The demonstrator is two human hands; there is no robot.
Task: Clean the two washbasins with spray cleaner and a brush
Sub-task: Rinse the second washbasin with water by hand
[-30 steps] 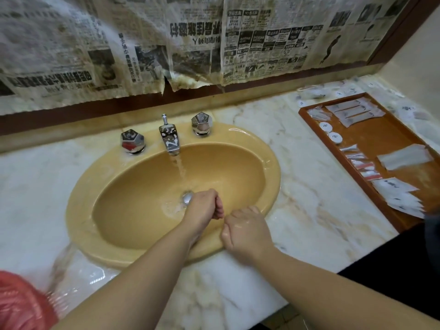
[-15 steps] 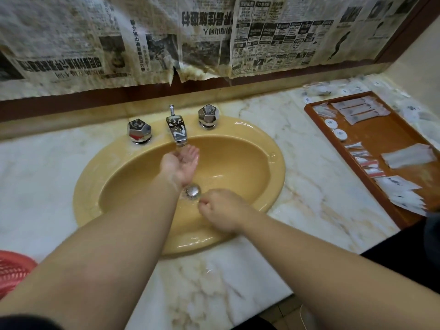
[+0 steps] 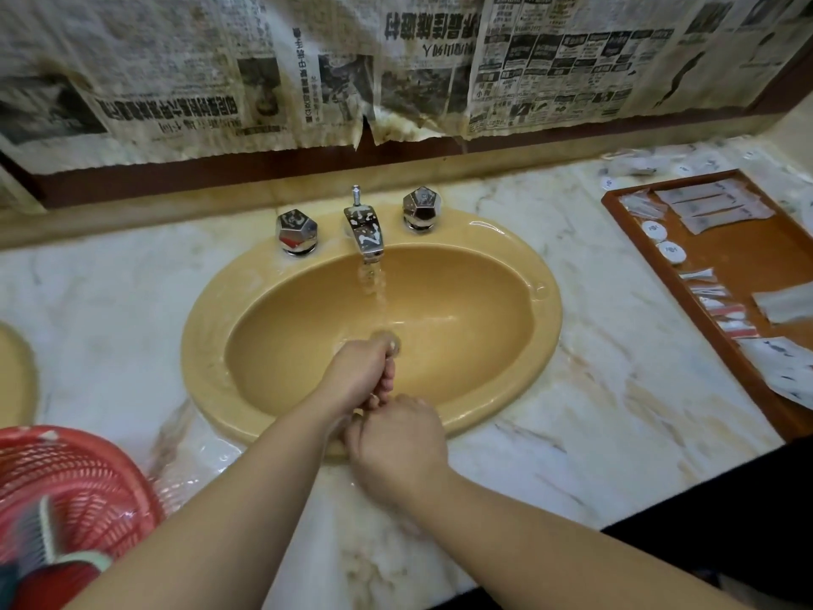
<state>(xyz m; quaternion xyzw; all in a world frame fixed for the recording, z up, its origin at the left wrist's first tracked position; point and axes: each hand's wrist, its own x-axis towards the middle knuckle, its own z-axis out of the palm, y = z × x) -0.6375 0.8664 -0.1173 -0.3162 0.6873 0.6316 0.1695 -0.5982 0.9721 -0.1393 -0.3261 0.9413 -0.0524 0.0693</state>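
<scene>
The yellow oval washbasin is set in a marble counter, and water runs from its chrome spout down to the drain. My left hand hangs over the basin's near side with its fingers curled downward. My right hand is just below it at the near rim, curled, touching the left fingers. Neither hand holds a tool. The rim of a second yellow basin shows at the left edge. No spray bottle is in view.
Two chrome tap knobs flank the spout. A red plastic basket with cleaning things sits at the lower left. A wooden tray of sachets lies on the right. Newspaper covers the wall behind.
My left hand drew back from under the spout to the near rim and curled. My right hand moved nearer too and now meets it. The view shifted right and closer.
</scene>
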